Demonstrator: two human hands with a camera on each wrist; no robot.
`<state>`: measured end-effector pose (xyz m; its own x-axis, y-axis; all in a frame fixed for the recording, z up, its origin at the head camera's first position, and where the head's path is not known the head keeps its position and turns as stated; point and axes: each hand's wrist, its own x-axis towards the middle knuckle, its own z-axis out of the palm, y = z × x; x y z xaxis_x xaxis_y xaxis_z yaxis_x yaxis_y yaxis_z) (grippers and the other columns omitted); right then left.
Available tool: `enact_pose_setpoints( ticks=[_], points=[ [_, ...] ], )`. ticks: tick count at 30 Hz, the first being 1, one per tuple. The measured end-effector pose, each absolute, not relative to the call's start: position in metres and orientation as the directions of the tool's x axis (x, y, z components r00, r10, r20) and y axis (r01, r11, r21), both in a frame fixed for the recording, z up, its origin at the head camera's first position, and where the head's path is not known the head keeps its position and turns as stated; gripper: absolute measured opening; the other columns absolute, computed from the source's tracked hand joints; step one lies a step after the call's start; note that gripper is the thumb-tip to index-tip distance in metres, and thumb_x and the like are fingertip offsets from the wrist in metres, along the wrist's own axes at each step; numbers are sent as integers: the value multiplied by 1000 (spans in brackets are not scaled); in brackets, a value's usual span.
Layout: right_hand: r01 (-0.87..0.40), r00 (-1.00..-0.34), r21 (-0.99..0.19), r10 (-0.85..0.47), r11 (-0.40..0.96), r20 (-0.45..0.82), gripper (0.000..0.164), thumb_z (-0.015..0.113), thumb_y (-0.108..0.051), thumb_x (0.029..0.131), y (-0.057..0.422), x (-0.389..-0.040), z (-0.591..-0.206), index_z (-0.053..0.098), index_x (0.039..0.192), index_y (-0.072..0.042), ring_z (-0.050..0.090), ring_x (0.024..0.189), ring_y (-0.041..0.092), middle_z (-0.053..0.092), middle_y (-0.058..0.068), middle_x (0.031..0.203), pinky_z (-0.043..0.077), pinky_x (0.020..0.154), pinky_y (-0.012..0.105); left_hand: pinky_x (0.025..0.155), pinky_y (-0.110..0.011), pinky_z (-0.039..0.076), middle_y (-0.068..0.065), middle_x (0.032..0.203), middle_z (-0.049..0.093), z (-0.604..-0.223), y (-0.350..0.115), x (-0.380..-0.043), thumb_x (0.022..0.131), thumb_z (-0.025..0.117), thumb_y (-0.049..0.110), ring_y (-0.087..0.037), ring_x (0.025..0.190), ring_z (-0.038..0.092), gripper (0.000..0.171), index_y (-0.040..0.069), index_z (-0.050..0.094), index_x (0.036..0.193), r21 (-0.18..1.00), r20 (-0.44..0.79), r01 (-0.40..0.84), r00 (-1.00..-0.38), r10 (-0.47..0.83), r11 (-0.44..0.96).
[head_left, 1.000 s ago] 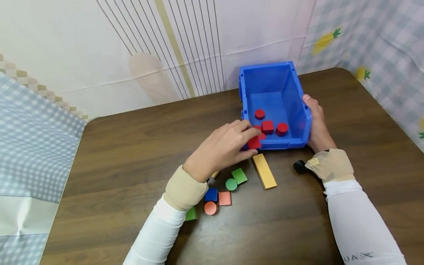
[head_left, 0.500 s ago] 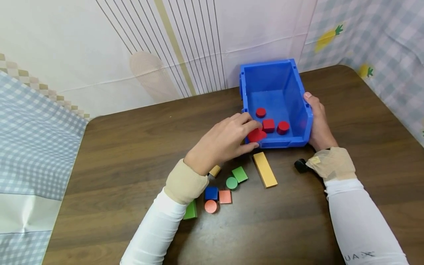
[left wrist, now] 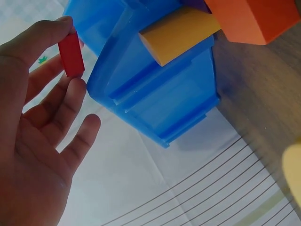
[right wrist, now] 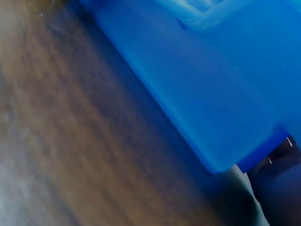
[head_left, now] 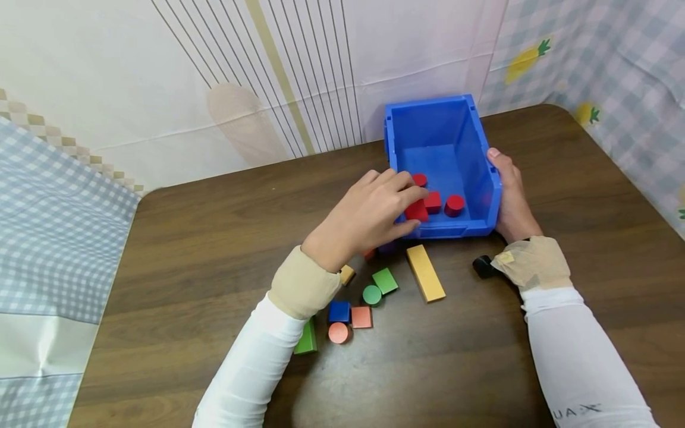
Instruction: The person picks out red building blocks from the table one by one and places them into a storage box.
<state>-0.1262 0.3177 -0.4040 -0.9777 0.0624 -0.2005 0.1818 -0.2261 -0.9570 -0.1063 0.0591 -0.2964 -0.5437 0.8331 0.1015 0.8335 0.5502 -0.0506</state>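
Observation:
In the head view my left hand [head_left: 366, 214] is over the front left corner of the blue bin [head_left: 481, 228], pinching a red block [head_left: 417, 210]. Thumb and fingertips hold this red block [left wrist: 71, 54] by its ends in the left wrist view, beside the bin's wall. Inside the bin lie a red cube [head_left: 433, 203], a red cylinder [head_left: 455, 205] and a red disc [head_left: 420, 179], partly behind my fingers. My right hand [head_left: 511, 199] grips the bin's right side, thumb at the rim and the other fingers hidden. The right wrist view shows mostly the bin's outer wall [right wrist: 188, 94].
On the table [head_left: 214, 255] in front of the bin lie a long yellow block [head_left: 426, 273], green pieces [head_left: 385, 280], a blue block [head_left: 339, 312], a pink square [head_left: 361, 317] and a pink disc [head_left: 338, 333]. A yellow cylinder [left wrist: 181, 35] and orange block [left wrist: 256, 21] stand close by the bin.
My left hand has moved slightly up and farther over the bin with the red block, uncovering a bit of orange beneath it. The right hand keeps its grip on the bin.

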Motion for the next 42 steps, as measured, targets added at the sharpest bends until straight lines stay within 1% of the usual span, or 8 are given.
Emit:
enact_pose_setpoints(
  ticks=[6,9,20,24,31,36,42],
  points=[
    [192,-975,-957,71,-216,-212,72,49,-62,89,319,-127,-405,36,150,-26,34,134,28,35,5,152,22,112,56,86,-27,38,3,116,59,-294,63,-112,92,57,46,-13,105,51,47,22,62,132,-73,92,838,-535,840,541],
    [189,-975,-957,74,-220,-210,72,49,-62,89,319,-129,-405,37,150,-26,34,134,28,36,6,152,23,112,55,87,-27,38,4,116,59,-294,65,-115,93,57,47,-12,104,51,46,23,62,132,-72,92,838,-534,840,541],
    [211,-972,-956,62,-206,-228,76,48,-64,88,317,-129,-405,33,152,-26,33,136,29,34,5,154,23,112,57,86,-24,38,5,116,59,-296,69,-123,93,56,47,-10,103,51,46,24,61,132,-57,60,837,-542,838,545],
    [207,-972,-957,65,-201,-224,75,48,-64,89,317,-129,-406,34,151,-26,33,135,28,34,5,153,23,112,57,84,-25,36,6,115,58,-299,69,-127,94,54,47,-9,101,50,44,25,62,131,-60,65,834,-545,836,548],
    [186,-975,-955,74,-233,-208,72,49,-62,89,319,-128,-404,37,150,-25,35,133,28,36,6,152,23,112,55,85,-25,35,9,111,57,-302,74,-133,94,53,46,-8,99,50,42,27,62,130,-76,71,829,-549,833,553],
    [186,-976,-958,72,-219,-206,72,49,-62,89,319,-126,-403,37,150,-25,35,133,28,37,6,152,23,112,56,84,-25,35,9,113,58,-302,77,-136,93,55,48,-8,101,51,44,27,61,131,-62,70,824,-559,826,563],
    [205,-973,-960,64,-188,-220,74,49,-64,88,317,-126,-403,35,150,-27,33,134,29,35,5,153,23,111,59,87,-26,36,9,121,58,-300,83,-142,93,53,54,-8,105,51,49,29,59,134,-72,34,805,-588,808,589]
  ],
)
